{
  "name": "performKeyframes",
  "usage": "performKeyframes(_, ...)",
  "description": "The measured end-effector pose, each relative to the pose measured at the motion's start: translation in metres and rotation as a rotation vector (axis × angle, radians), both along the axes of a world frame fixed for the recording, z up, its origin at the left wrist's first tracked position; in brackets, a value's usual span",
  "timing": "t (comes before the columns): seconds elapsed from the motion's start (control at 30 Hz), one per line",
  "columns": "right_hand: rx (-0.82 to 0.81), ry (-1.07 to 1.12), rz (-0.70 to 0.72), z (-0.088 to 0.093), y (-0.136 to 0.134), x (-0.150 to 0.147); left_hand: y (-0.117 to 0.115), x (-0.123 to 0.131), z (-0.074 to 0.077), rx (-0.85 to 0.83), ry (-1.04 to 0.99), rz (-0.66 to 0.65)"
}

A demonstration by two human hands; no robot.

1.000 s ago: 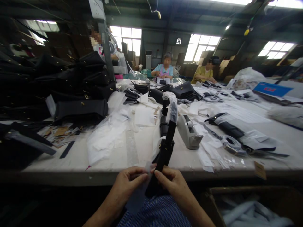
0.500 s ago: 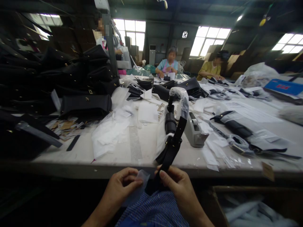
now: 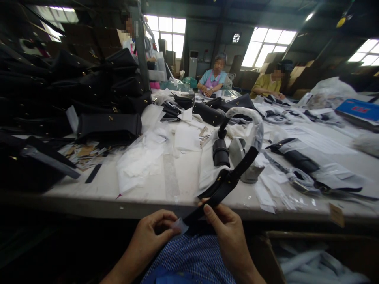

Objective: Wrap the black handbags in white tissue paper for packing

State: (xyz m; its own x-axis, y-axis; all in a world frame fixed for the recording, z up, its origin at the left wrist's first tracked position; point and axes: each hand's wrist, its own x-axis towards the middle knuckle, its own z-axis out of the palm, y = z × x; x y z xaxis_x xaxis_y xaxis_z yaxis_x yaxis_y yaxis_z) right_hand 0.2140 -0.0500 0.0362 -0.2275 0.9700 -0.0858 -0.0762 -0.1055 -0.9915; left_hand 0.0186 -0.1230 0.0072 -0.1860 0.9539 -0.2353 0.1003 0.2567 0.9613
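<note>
My right hand (image 3: 223,225) is closed around the lower end of a black strap (image 3: 226,193) at the table's front edge. Upward from there the strap arcs, its top wrapped in clear plastic film (image 3: 259,130). It seems joined to a black bag piece (image 3: 220,152) lying on white wrapping, with small gold studs. Between the thumb and fingers of my left hand (image 3: 158,230) is a small piece of translucent film (image 3: 180,225), close to the strap's lower end. Whether film and strap touch I cannot tell.
Black handbags (image 3: 109,126) are piled at the left. A grey tape dispenser (image 3: 251,173) stands behind the strap. White papers (image 3: 186,138) and plastic cover the middle. At lower right is an open box (image 3: 314,264) of pale material. Several people work beyond the table.
The strap's upper loop has swung to the right and opened wider, with its lower part tilting more. Both hands keep their hold; less of the film shows below my left fingers.
</note>
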Motion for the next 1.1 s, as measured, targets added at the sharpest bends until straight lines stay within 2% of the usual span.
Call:
performKeyframes(0.23,0.039,-0.072,0.097,0.0050,-0.0018,-0.0048,0.0014,0.0014,0.0024,-0.024,-0.023,-0.004)
performKeyframes(0.57,0.089,-0.071,-0.003,0.0094,-0.0013,-0.0052,-0.0028,-0.0023,-0.0056,-0.063,-0.085,0.002)
performKeyframes(1.1,0.096,-0.122,0.077,0.0037,-0.0016,-0.0076,-0.0019,-0.0013,0.0007,-0.073,-0.188,-0.015)
